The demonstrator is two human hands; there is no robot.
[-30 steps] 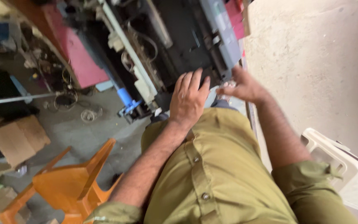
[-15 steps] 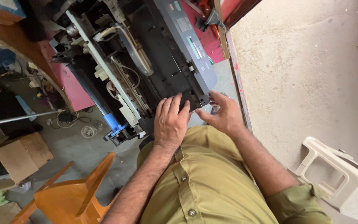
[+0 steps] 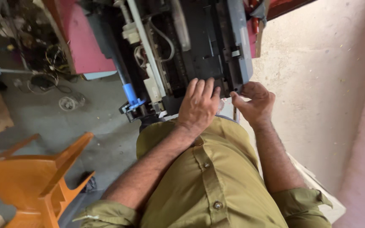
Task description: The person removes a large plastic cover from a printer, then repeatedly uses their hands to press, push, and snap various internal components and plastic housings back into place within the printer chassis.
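Note:
An opened black and grey printer [image 3: 182,46] with bare inner parts rests on a pink table [image 3: 81,46] in front of me. My left hand [image 3: 198,104] lies flat on the printer's near edge, fingers together, palm down. My right hand [image 3: 254,101] curls its fingers around the printer's grey right corner [image 3: 239,63] and grips it. A white rail and a blue part [image 3: 132,95] show on the printer's left side.
An orange plastic chair [image 3: 34,177] stands at the lower left on the grey floor. Cables and small junk [image 3: 47,71] lie under the table at left. A beige wall [image 3: 317,84] rises close on the right. A white plastic object [image 3: 317,185] sits by my right elbow.
The view has swung so the printer sits more upright and closer. Both hands stay at the printer's near edge, the right one now curled around the grey corner.

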